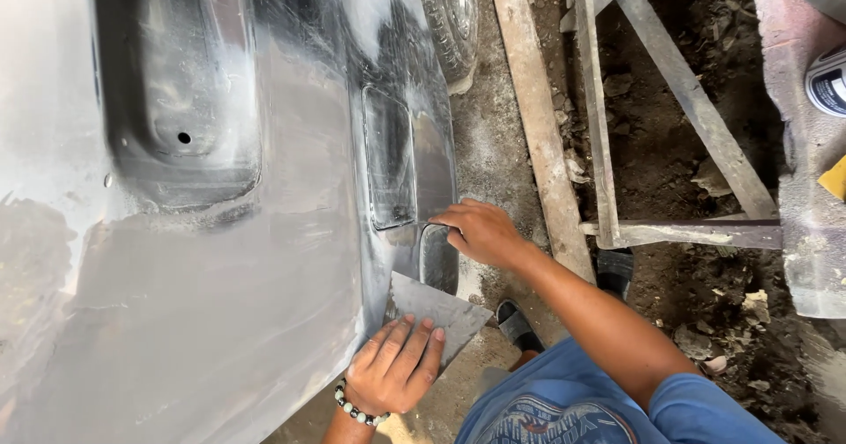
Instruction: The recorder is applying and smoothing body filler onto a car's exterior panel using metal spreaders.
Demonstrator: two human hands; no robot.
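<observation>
While the left hand [394,366] presses flat, fingers spread, on a grey sanding sheet [438,310] against the sanded car body panel [220,303], the right hand [480,231] pinches at the recessed flap's [389,158] lower corner, so panel-smoothing looks underway, needing careful edge work next.

The car panel [220,233] fills the left side of the view, with a deep hollow [181,100] up top and a rectangular recess [389,158] to its right. The right hand [480,233] sits just below that recess, at the panel's edge. Lower down, the left hand [397,369] lies on a flat sheet [441,312] against the panel. A tyre [449,17] stands behind; planks [538,118] and a wooden frame [670,100] lie right, on the ground.
</observation>
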